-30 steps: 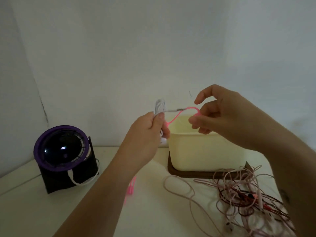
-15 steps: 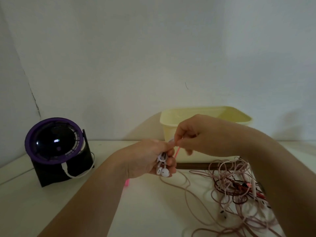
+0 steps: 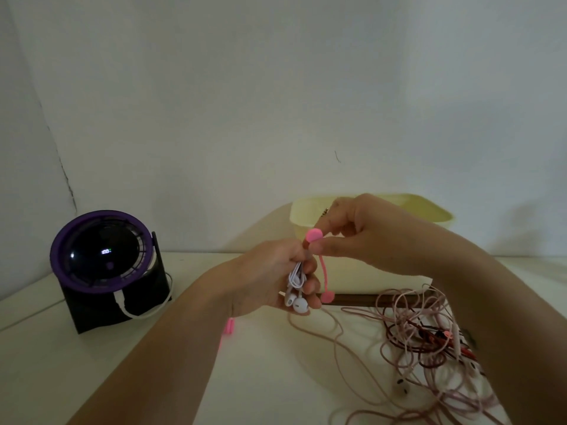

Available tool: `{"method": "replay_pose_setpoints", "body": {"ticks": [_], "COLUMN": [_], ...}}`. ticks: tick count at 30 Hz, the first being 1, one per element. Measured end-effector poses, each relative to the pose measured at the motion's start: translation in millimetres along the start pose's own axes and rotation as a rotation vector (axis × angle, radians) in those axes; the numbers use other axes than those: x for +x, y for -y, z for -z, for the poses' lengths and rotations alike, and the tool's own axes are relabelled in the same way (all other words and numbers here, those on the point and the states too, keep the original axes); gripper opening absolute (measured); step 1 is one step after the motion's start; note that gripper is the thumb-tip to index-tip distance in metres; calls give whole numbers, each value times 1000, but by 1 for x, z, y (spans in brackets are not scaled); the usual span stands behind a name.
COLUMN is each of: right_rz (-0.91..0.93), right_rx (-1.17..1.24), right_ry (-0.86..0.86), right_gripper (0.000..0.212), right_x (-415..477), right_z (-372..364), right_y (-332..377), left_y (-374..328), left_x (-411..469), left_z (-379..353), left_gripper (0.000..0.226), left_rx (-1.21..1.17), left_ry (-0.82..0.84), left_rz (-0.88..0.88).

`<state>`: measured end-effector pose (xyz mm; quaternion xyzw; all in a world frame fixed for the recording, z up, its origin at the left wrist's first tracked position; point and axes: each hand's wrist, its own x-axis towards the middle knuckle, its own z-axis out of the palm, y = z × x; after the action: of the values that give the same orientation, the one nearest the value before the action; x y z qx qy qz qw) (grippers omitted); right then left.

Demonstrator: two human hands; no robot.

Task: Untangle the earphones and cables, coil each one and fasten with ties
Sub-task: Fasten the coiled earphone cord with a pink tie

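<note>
My left hand [image 3: 270,277] grips a coiled bundle of white earphones [image 3: 296,282], with the earbuds hanging out below the fingers. A pink tie [image 3: 320,265] with round ends wraps at the top of the bundle and hangs down its right side. My right hand [image 3: 365,234] pinches the tie's upper round end between thumb and forefinger, just above my left hand. A tangle of pinkish and dark red cables [image 3: 429,345] lies on the table at the lower right.
A cream plastic tub [image 3: 377,277] stands on a dark wooden board [image 3: 352,299] right behind my hands. At the left is a purple-rimmed desk fan [image 3: 104,265] with a white cable. More pink ties [image 3: 228,328] lie under my left forearm. A white wall is close behind.
Both hands came down from in front of the wall to just above the table. The tie, stretched between the hands a second ago, now wraps the bundle with one end hanging.
</note>
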<state>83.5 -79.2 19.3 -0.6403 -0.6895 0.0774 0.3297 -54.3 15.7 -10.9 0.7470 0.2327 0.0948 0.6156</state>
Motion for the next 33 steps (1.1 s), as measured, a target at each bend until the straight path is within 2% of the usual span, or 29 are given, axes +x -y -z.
{"method": "replay_pose_setpoints", "body": {"ticks": [5,10,14,23,25,28,33], "right_rz": [46,52,-41,-123,-114,-93,-91], "right_rx": [-32,243,294,321,360,432,468], "right_ry": [-38,-10,39,-152,-181,-202,-325], "right_gripper": [5,11,12,32,37,32,25], "right_x": [2,6,5,4,4,3,6], "right_z": [-3,-10,-12,-12,-12,-8,-8], "right_y": [0,-8,-11,-7,-6,-7,-10], "left_y": [-3,-4,-4,-4,-4,-5,-7], "left_x": [-5,-8,-8,-9,-10,-11,-4], "left_z": [1,0,1,2,4,2,-4], "left_gripper": [32,25,13,26,33,32,24], "left_rx": [46,71,57,61,100,82,127], "left_ry": [14,82,125,113,76,-27,-287], "left_rz": [-67,-68,-75,-145,-176,-264,-401]}}
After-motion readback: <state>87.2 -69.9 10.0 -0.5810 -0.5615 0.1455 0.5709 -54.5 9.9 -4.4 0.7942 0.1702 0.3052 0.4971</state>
